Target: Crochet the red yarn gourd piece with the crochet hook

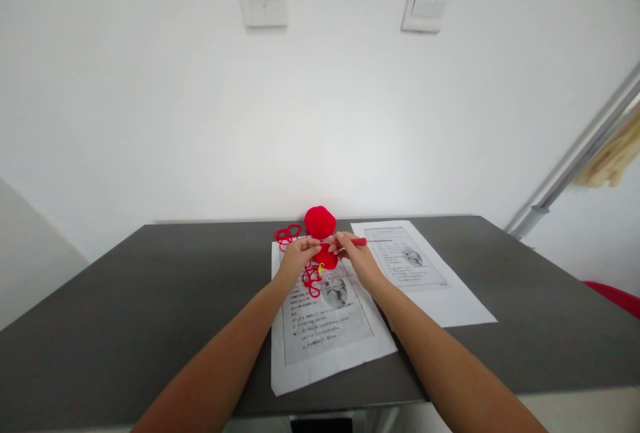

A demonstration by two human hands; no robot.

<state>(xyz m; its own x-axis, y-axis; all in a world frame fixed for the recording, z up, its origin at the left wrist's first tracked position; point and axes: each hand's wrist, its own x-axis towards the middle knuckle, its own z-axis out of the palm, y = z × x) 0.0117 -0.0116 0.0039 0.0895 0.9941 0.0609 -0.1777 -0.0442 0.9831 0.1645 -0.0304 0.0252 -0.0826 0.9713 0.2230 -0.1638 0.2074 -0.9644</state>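
Note:
Between my two hands is a small red crocheted piece [327, 258], with a yellow stitch marker [321, 268] hanging at its lower edge. My left hand [300, 254] pinches the piece from its left side. In my right hand [351, 254] is a crochet hook [359, 242] with a red handle, its tip pointing left toward the piece. Whether the tip sits inside a stitch is too small to tell. Just behind the hands rests a red ball of yarn [320, 222]. Loose red yarn [311, 280] lies in loops below the left hand, and more loops lie beyond it.
Under my hands lies a printed sheet [325, 346], and a second printed sheet [420, 286] is to its right. Both are on a dark grey table [200, 286] against a white wall. A metal pole [575, 160] and a red curved edge [613, 296] are at the right.

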